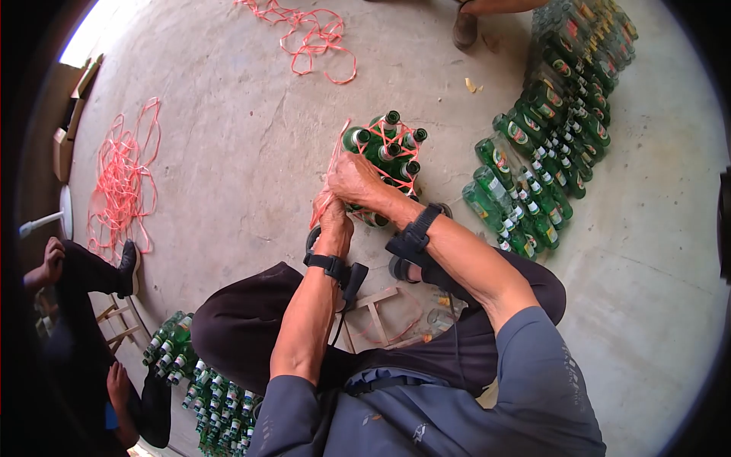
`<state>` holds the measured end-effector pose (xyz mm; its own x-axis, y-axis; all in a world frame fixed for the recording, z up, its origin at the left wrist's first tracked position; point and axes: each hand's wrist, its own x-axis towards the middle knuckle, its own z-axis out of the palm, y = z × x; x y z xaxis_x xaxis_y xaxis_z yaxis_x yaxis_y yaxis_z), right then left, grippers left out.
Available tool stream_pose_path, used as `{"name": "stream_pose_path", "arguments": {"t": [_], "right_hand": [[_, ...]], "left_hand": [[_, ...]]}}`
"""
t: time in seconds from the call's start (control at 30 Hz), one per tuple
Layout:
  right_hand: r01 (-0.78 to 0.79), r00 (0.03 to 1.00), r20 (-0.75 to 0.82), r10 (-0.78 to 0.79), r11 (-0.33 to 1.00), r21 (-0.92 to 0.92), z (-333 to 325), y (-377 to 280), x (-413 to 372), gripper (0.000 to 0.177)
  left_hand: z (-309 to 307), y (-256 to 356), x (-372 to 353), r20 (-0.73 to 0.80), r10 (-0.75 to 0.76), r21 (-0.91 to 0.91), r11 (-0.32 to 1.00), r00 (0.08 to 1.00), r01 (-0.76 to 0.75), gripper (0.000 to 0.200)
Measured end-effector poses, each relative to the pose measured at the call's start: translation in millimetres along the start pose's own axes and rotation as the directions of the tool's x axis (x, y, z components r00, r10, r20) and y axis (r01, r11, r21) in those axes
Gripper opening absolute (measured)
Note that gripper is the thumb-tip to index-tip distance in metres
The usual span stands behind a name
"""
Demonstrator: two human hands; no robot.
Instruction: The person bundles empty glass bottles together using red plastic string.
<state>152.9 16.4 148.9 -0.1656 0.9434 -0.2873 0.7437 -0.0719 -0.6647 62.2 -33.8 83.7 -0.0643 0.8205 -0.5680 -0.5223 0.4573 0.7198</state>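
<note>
A bundle of green glass bottles stands upright on the floor in front of me, pink plastic twine laced around and between the necks. My right hand is closed at the bundle's left side, over the nearer bottles. Just below it my left hand is closed too, and the two hands touch. Strands of the same twine run through both hands, one end rising above the right hand and another hanging below the left. Some of the bottles are hidden behind my right hand and forearm.
Green bottles lie stacked in a long row at right. More bottles lie at lower left, near a seated person. Loose twine heaps lie at left and at the top. Another person's shoe shows at the top.
</note>
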Motion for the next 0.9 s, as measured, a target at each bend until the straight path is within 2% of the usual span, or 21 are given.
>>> {"name": "stream_pose_path", "arguments": {"t": [0.03, 0.07, 0.1, 0.13, 0.17, 0.23, 0.37, 0.4, 0.43, 0.47, 0.5, 0.53, 0.6, 0.63, 0.67, 0.7, 0.73, 0.8, 0.83, 0.87, 0.9], "right_hand": [[0.006, 0.999, -0.047, -0.005, 0.999, 0.034, -6, 0, -11, 0.019], [0.007, 0.999, -0.046, -0.005, 0.999, 0.033, -8, 5, -22, 0.019], [-0.004, 0.990, -0.141, 0.009, 0.999, 0.035, -9, 10, -32, 0.019], [-0.014, 0.972, -0.235, 0.023, 0.999, 0.038, -12, 13, -41, 0.020], [-0.015, 0.972, -0.235, 0.023, 0.999, 0.037, -15, 17, -50, 0.020], [0.059, 0.991, -0.102, -0.082, 0.976, -0.209, -24, 20, -65, 0.015], [0.168, 0.985, 0.016, -0.172, 0.929, -0.329, -27, 23, -68, 0.020], [0.190, 0.982, 0.079, -0.173, 0.901, -0.390, -24, 23, -66, 0.018], [0.215, 0.975, 0.142, -0.168, 0.869, -0.447, -20, 23, -63, 0.016], [0.240, 0.967, 0.201, -0.158, 0.832, -0.500, -19, 23, -62, 0.014], [0.308, 0.938, 0.315, -0.141, 0.754, -0.579, -20, 22, -61, 0.017], [0.305, 0.940, 0.313, -0.140, 0.757, -0.578, -20, 22, -63, 0.017], [0.281, 0.949, 0.288, -0.131, 0.767, -0.577, -21, 21, -67, 0.022], [0.283, 0.947, 0.294, -0.130, 0.769, -0.573, -21, 21, -67, 0.022], [0.301, 0.943, 0.299, -0.147, 0.757, -0.580, -23, 21, -68, 0.024], [0.319, 0.939, 0.303, -0.163, 0.742, -0.590, -25, 22, -67, 0.025], [0.318, 0.938, 0.307, -0.159, 0.743, -0.588, -22, 23, -66, 0.025], [0.281, 0.956, 0.253, -0.149, 0.710, -0.646, -12, 24, -64, 0.027], [0.280, 0.956, 0.255, -0.145, 0.713, -0.643, -10, 24, -63, 0.027], [0.289, 0.953, 0.266, -0.143, 0.689, -0.665, -8, 24, -62, 0.028], [0.299, 0.950, 0.278, -0.141, 0.664, -0.685, -9, 23, -61, 0.028]], "left_hand": [[-4, -6, 3, -0.001, -0.001, -0.001, 1.000, 1.000, 0.001, 0.017], [-10, -14, 9, -0.096, -0.040, 0.075, 0.996, 0.995, 0.048, 0.011], [-14, -18, 14, -0.192, -0.071, 0.144, 0.984, 0.979, 0.100, 0.009], [-11, -15, 14, -0.191, -0.071, 0.143, 0.985, 0.979, 0.099, 0.009], [-10, -13, 14, -0.190, -0.052, 0.172, 0.981, 0.980, 0.086, 0.010], [-10, -13, 14, -0.163, -0.050, 0.222, 0.971, 0.985, 0.086, 0.016], [-11, -13, 29, -0.159, -0.090, 0.272, 0.953, 0.983, 0.131, 0.019], [-20, -19, 39, 0.006, 0.056, 0.598, 0.800, 0.998, -0.048, 0.019], [-30, -28, 52, 0.211, 0.133, 0.814, 0.525, 0.968, -0.250, 0.020], [-40, -37, 64, 0.423, 0.127, 0.881, 0.175, 0.897, -0.440, 0.020], [-41, -36, 68, 0.260, 0.045, 0.765, 0.600, 0.965, -0.234, 0.021], [-42, -38, 70, 0.262, 0.042, 0.767, 0.598, 0.964, -0.234, 0.021], [-44, -39, 72, 0.168, -0.153, 0.619, 0.785, 0.974, 0.017, 0.021], [-46, -38, 76, 0.162, -0.157, 0.619, 0.785, 0.974, 0.024, 0.021], [-45, -35, 85, 0.357, -0.093, 0.872, 0.389, 0.930, -0.296, 0.004], [-40, -31, 89, 0.541, -0.136, 0.824, -0.112, 0.830, -0.556, 0.019], [-37, -29, 88, 0.539, -0.141, 0.825, -0.109, 0.830, -0.554, 0.019], [-32, -15, 83, 0.678, -0.240, 0.605, -0.356, 0.695, -0.712, 0.028], [-31, -5, 77, 0.686, -0.263, 0.650, -0.199, 0.679, -0.733, 0.034], [-31, -4, 76, 0.685, -0.265, 0.651, -0.198, 0.679, -0.733, 0.034], [-31, -4, 77, 0.668, -0.279, 0.700, -0.078, 0.690, -0.710, 0.034]]}}
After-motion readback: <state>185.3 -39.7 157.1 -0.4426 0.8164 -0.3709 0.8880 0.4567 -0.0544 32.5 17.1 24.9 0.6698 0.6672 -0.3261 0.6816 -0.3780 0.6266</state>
